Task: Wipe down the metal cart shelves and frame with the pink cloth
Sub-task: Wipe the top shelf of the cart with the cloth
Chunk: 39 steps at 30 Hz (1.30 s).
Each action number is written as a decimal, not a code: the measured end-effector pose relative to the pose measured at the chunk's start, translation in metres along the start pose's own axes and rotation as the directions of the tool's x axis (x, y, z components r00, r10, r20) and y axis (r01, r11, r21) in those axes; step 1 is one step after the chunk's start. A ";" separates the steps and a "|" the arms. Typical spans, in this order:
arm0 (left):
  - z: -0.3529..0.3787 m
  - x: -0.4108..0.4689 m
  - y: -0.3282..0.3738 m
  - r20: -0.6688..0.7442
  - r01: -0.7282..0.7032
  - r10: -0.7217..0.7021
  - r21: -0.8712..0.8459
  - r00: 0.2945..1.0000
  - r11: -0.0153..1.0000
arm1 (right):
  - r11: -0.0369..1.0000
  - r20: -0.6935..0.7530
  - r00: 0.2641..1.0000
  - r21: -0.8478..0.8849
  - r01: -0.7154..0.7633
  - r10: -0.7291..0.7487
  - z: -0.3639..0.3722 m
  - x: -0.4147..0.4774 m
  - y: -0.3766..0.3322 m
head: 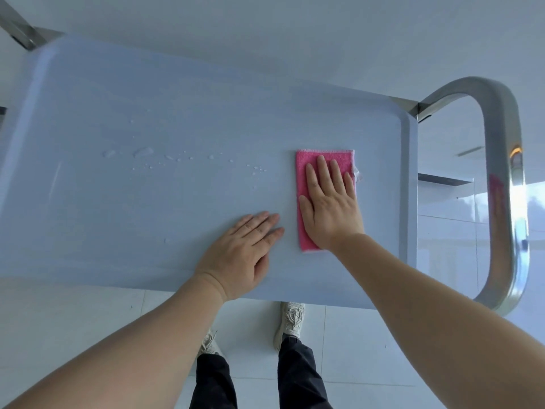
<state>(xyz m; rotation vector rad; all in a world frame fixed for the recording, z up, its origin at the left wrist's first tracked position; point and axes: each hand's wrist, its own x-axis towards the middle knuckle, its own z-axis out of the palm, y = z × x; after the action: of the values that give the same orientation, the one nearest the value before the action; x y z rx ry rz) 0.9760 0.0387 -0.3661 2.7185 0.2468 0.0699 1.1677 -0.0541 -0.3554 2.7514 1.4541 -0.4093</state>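
Head view: the pink cloth (312, 160) is pressed flat on the cart's pale top shelf (147, 219) by the right hand (331, 208), its fingers (322, 169) held straight and together, with nothing gripped. Just left of them, the left hand (241, 252) is laid flat on the bare shelf, fingers extended, apart from the cloth. Water droplets (144, 152) are scattered well to their left. A polished metal handle (501, 172) is seen to the right, above glossy white floor tiles (88, 320).
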 end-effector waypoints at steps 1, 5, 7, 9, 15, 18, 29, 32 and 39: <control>0.000 0.000 0.000 -0.001 0.004 -0.004 0.002 1.000 1.000 | 1.000 -0.002 1.000 -0.005 0.006 -0.006 -0.002 0.007 0.002; 0.001 0.001 0.001 -0.008 0.017 -0.017 0.004 1.000 1.000 | 0.999 -0.004 1.000 -0.028 0.018 -0.018 -0.007 0.031 0.010; 0.001 0.001 0.001 -0.009 0.014 -0.013 0.010 1.000 1.000 | 0.999 -0.014 1.000 -0.035 0.019 -0.019 -0.009 0.044 0.014; 0.001 0.000 0.001 -0.009 0.007 -0.007 0.006 1.000 1.000 | 0.999 -0.026 1.000 -0.036 0.008 -0.009 -0.014 0.063 0.020; 0.000 -0.001 0.001 0.003 0.004 -0.004 -0.011 1.000 1.000 | 0.994 -0.071 0.992 -0.022 -0.104 0.102 -0.028 0.122 0.025; 0.001 -0.002 0.000 0.005 0.008 -0.008 -0.032 1.000 0.999 | 0.987 -0.082 0.984 -0.005 -0.159 0.158 -0.026 0.127 0.015; -0.017 -0.013 -0.009 0.004 0.008 -0.008 -0.042 1.000 0.999 | 0.989 -0.095 0.984 0.017 -0.148 0.149 -0.023 0.121 0.006; -0.032 -0.035 -0.035 -0.014 0.075 -0.075 0.024 0.997 0.997 | 0.990 -0.087 0.986 0.018 -0.141 0.142 -0.023 0.122 0.007; -0.044 -0.053 -0.062 0.014 0.085 -0.087 0.100 0.996 0.991 | 0.988 -0.088 0.984 0.005 -0.154 0.153 -0.022 0.126 0.008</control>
<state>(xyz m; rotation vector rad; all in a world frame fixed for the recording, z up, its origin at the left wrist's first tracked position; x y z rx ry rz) 0.9099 0.1019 -0.3511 2.8012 0.3711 0.0081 1.2465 0.0467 -0.3637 2.8878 1.2445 -0.2866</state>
